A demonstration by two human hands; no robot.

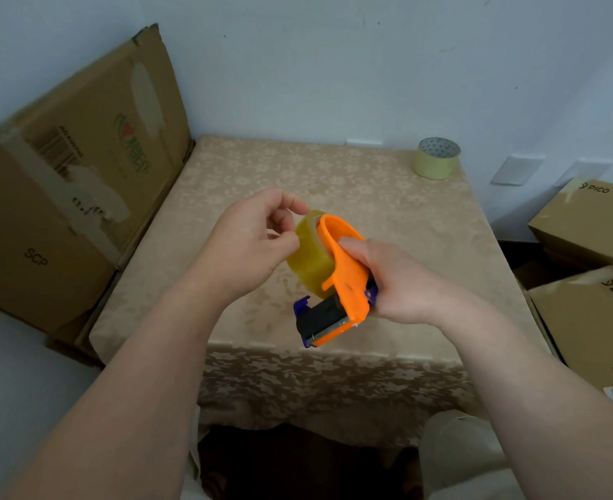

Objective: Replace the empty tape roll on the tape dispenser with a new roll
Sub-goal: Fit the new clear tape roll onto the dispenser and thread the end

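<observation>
tape dispenser (pixel 344 279) – orange, held tilted above table | yellowish tape roll (pixel 310 254) – mounted on it

Looks like a storage or packing corner of a plain room w/ bare pale walls. Flattened cardboard boxes (pixel 77 196) lean on the left wall, sealed cartons (pixel 586 225) are stacked at right, and a small table w/ beige floral cloth (pixel 261 182) carries a spare tape roll (pixel 436 158) near its far corner.
</observation>
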